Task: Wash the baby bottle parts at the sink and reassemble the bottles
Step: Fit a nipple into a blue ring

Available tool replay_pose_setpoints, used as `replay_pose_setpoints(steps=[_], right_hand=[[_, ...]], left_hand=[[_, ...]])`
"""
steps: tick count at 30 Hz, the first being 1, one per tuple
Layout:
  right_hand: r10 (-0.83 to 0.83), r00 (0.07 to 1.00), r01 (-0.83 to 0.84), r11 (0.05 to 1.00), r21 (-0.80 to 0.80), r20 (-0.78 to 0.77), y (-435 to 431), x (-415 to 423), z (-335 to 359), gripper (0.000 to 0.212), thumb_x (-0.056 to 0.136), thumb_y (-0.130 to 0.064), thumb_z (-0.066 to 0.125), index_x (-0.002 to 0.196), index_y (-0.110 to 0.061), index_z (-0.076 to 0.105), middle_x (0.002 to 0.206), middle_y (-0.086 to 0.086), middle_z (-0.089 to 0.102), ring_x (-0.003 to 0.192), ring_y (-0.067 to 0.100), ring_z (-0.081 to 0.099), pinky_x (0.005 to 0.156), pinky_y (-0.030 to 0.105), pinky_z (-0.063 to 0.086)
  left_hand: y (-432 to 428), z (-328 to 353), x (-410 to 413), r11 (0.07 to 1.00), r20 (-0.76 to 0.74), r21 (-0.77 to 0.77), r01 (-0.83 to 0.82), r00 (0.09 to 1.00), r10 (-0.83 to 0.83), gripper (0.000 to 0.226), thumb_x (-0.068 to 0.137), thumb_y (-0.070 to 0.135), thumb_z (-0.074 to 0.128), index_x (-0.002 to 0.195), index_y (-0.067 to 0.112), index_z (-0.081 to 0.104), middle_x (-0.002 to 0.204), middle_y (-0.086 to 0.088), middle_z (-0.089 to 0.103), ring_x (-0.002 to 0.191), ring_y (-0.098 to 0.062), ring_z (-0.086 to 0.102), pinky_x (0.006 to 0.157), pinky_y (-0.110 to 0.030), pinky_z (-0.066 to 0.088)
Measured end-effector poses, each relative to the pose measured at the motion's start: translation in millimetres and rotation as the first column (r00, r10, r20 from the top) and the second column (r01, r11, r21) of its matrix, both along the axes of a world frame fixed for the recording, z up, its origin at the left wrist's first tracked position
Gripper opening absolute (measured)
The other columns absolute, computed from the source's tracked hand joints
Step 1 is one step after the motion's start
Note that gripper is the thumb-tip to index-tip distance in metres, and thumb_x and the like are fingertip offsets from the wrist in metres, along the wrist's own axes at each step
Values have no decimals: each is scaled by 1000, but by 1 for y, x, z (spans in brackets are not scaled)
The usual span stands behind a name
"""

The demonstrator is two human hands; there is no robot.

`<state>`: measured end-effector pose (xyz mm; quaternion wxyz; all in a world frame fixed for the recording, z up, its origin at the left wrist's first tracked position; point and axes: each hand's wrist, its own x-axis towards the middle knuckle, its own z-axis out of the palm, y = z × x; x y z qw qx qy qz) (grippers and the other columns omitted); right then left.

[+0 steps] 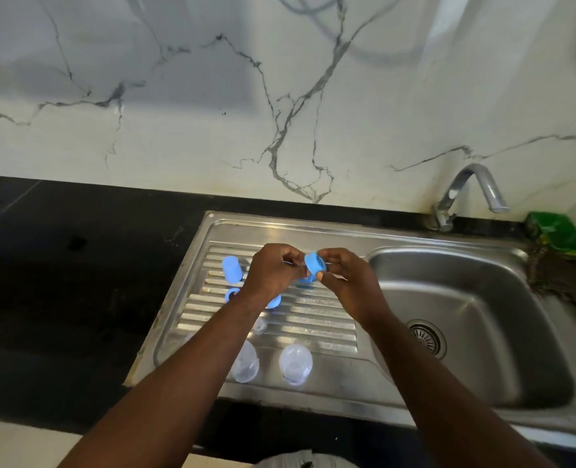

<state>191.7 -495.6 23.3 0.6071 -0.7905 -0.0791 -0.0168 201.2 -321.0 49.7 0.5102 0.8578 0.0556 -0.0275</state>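
Blue collar [313, 261]: held up above the draining board [313, 329], between both hands
Right hand [347, 282]: thumb and fingertips clamped on the collar's rim
Left hand [273, 271]: fingers curled in beside the collar; whether they grip it or some clear part I cannot tell
Slip risk: probably wet plastic in a light pinch; the collar could drop onto the ridges or skid into the basin [465, 332]
Knock risk: the forearms cross just above the clear bottles [295, 364]; a lowered arm could tip one
Mix-up risk: the blue cap [232, 269] and other blue pieces lie loose on the board
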Motion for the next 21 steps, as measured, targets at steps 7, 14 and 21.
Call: replay_pose_setpoints(steps=[7,14,21], right_hand=[[-47,996,52,996,-70,73,-17,-7,11,37,84,-8,77,117,-19,64,106,-10,71,94,7,70,82,21,56],[-23,988,63,961,-269,150,-20,-11,21,39,78,-8,81,111,-24,67,101,-14,68,88,-1,65,73,9,50],[35,969,59,929,-365,245,-21,-12,15,28,76,-11,83,99,-14,67,85,-9,69,73,2,66,68,13,51]], left_hand=[[-20,9,-4,934,-126,-355,-46,992,1,21,82,6,78,97,20,78,97,-3,77,95,-22,74,93,-40,58],[-31,19,-10,935,-127,-355,-11,991,-36,66,82,-14,65,137,19,51,120,-8,65,106,-26,67,90,-45,59],[-38,18,-15,968,-52,-252,14,998,-28,62,87,1,74,139,22,47,116,-6,63,103,-24,66,76,-38,63]])
